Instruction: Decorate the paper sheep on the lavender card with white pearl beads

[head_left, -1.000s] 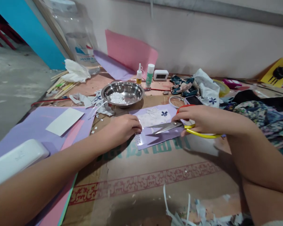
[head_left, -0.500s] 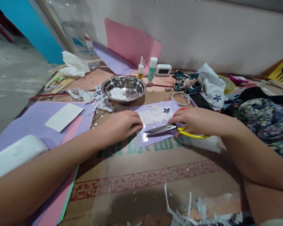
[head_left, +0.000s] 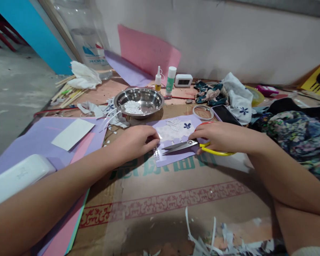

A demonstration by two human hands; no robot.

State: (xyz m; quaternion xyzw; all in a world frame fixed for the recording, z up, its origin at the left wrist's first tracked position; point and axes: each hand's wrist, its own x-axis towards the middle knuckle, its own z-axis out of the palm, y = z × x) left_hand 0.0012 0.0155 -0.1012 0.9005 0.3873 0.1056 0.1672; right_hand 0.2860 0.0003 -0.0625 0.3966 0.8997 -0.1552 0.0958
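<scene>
My right hand [head_left: 216, 137] holds a pair of scissors [head_left: 181, 145] with yellow and red handles. Their blades are a little apart and point left over a purple card [head_left: 176, 158]. White fabric, pearl-like beads [head_left: 173, 123] and a dark blue flower [head_left: 187, 126] decorate the card. At its left edge, my left hand [head_left: 141, 142] has thumb and fingers closed at the top of a short strip of clear beads [head_left: 156, 153]. The fingers partly hide where they grip the strip.
Behind the card stands a metal bowl [head_left: 157, 103] with white beads. A glue bottle [head_left: 158, 81], a glue stick [head_left: 171, 79] and a tape ring [head_left: 203, 112] lie farther back. Coloured paper [head_left: 40, 133] is stacked left; fabric [head_left: 290, 128] is heaped right. Paper scraps [head_left: 202, 245] lie in front.
My left fingers have shifted slightly left and up, and the bead strip below them has changed its angle a little. The scissors stay nearly in place, blades still apart.
</scene>
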